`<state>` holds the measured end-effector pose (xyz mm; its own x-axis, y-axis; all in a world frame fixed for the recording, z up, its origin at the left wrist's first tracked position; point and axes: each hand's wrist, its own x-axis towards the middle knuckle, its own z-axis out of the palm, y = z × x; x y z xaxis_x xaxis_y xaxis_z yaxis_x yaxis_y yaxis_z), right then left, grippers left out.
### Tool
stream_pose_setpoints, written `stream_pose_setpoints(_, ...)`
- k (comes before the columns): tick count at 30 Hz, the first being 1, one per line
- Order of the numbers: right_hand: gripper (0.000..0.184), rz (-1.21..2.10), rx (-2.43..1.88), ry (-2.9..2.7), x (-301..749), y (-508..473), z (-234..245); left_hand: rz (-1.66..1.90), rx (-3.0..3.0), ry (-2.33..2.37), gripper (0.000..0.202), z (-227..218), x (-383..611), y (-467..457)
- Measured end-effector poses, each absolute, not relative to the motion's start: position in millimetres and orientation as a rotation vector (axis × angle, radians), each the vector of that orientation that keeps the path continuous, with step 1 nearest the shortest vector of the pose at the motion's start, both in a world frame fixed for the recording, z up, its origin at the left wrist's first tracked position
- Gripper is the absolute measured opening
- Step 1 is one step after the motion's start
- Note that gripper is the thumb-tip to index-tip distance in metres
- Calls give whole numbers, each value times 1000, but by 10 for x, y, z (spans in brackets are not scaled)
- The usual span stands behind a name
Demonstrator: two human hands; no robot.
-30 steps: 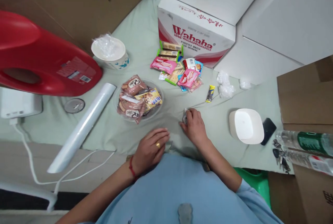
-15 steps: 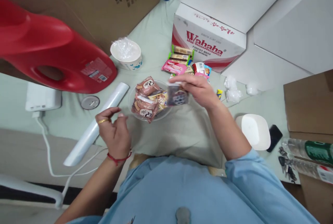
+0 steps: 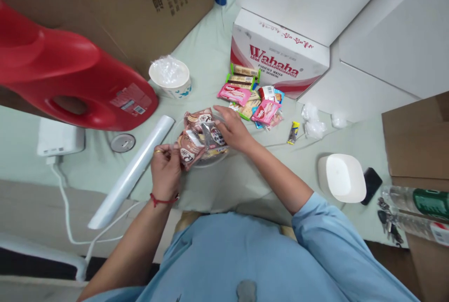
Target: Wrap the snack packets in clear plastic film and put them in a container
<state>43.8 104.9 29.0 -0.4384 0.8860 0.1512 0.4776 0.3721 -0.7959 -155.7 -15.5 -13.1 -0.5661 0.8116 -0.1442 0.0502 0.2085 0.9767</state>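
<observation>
A clear bowl [image 3: 214, 160] in the middle of the table holds several brown snack packets [image 3: 196, 119]. My right hand [image 3: 233, 128] rests over the bowl's right side, fingers closed on a dark snack packet [image 3: 213, 136] that lies on the pile. My left hand [image 3: 164, 171] is at the bowl's left edge, fingers curled against a brown packet [image 3: 187, 152] that hangs over the rim. A loose heap of pink, green and blue snack packets [image 3: 250, 98] lies just beyond the bowl.
A red jug [image 3: 70, 82] lies at the left, with a paper cup [image 3: 170, 77] and a plastic-film roll [image 3: 133, 171] near it. A Wahaha carton [image 3: 280, 58] stands behind. A white bowl [image 3: 342, 178], a phone [image 3: 372, 185], keys and bottles sit at right.
My right hand lifted a dark packet off the cloth, carried it to the bowl and lowered it onto the pile. My left hand moved from the table edge to the bowl's left rim.
</observation>
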Motion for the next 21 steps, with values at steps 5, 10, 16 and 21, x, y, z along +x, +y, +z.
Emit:
stream_pose_setpoints(5,37,1307,-1355,-1482,690,1092,167,1510,506,1560,42,27,-1412,-182)
stream_pose_setpoints(10,21,1839,-1401,-1490,728,1007,245,1453,670,1757,32,-22,-1418,-214)
stream_pose_setpoints(16,18,1757,-1511,-1480,783,809,299,1319,1050,2019,26,140,-1409,-146)
stream_pose_setpoints(21,23,1619,-1431,-1310,1384,476,450,1379,895,1585,38,450,-1108,-182)
